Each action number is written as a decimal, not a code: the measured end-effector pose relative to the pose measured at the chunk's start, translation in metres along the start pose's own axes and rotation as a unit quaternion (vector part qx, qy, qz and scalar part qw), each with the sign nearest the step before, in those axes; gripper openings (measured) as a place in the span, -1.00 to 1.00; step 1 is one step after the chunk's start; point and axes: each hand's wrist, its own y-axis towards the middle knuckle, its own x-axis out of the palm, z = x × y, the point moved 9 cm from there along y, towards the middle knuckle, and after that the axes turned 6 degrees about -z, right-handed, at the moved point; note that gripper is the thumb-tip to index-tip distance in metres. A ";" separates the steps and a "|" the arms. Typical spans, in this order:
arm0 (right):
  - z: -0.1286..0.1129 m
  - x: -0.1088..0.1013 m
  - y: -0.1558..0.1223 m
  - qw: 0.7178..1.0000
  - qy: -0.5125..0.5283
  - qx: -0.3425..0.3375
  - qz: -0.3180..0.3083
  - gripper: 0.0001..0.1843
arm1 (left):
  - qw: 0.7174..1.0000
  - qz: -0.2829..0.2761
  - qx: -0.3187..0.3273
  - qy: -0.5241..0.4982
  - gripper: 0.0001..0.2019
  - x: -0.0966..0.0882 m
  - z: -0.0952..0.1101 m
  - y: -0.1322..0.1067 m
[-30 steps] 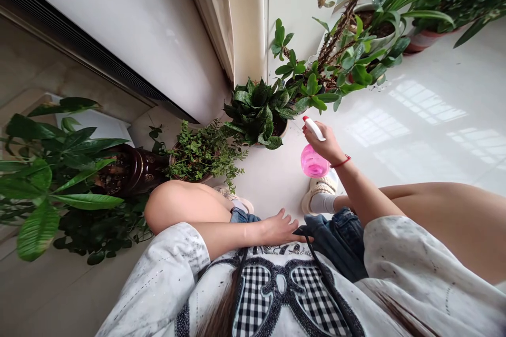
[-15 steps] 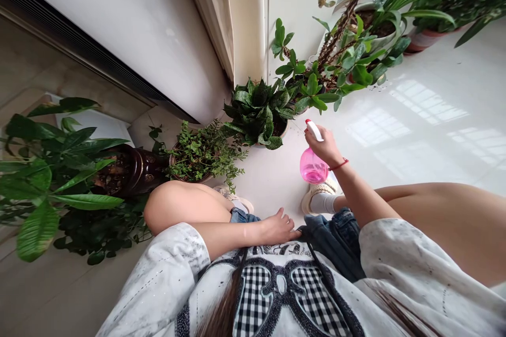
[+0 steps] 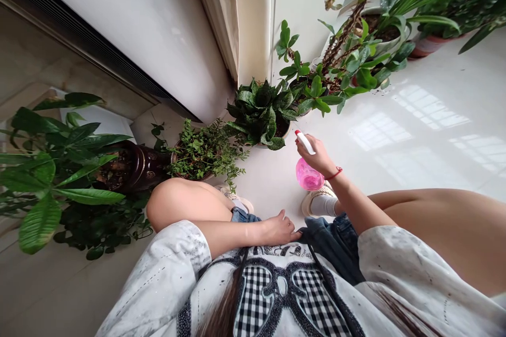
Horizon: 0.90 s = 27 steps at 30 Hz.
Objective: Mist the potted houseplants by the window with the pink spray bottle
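My right hand [image 3: 319,157] is wrapped round the neck of a spray bottle [image 3: 310,175] with a see-through pink body, a white trigger head and a red nozzle. The nozzle points up and left, toward a potted plant with broad, dark, pointed leaves [image 3: 261,110], a short gap away. Some liquid seems to show inside the bottle. My left hand [image 3: 279,229] rests at my lap by the denim shorts, its fingers loosely bent and apart, with nothing seen in them.
Left of the broad-leaved plant stand a small-leaved bushy plant [image 3: 197,155] and a dark glazed pot [image 3: 138,166]. To the upper right are a thorny-stemmed plant [image 3: 343,58] and more pots. A white appliance [image 3: 169,26] and a curtain [image 3: 225,16] stand behind. Glossy floor [image 3: 427,142] reflects windows.
The spray bottle in my right hand has moved slightly left and down, toward me. My left hand stays at my lap. The view has shifted a little.
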 end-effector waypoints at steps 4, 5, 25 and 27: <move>-0.022 -0.006 0.000 1.000 -0.022 -0.015 0.016 -0.89 | 1.000 0.022 -0.002 0.015 -0.69 0.000 0.001 -0.001; -0.026 -0.007 0.001 0.999 -0.022 -0.016 0.020 -0.89 | 1.000 0.023 -0.002 0.016 -0.69 0.000 0.001 -0.001; -0.053 0.031 0.039 0.993 -0.075 0.048 0.077 -0.77 | 0.998 -0.052 -0.019 0.008 -0.63 -0.003 0.000 0.006; -0.053 0.034 0.043 0.992 -0.072 0.055 0.084 -0.77 | 0.999 -0.045 -0.019 0.008 -0.65 -0.002 0.000 0.005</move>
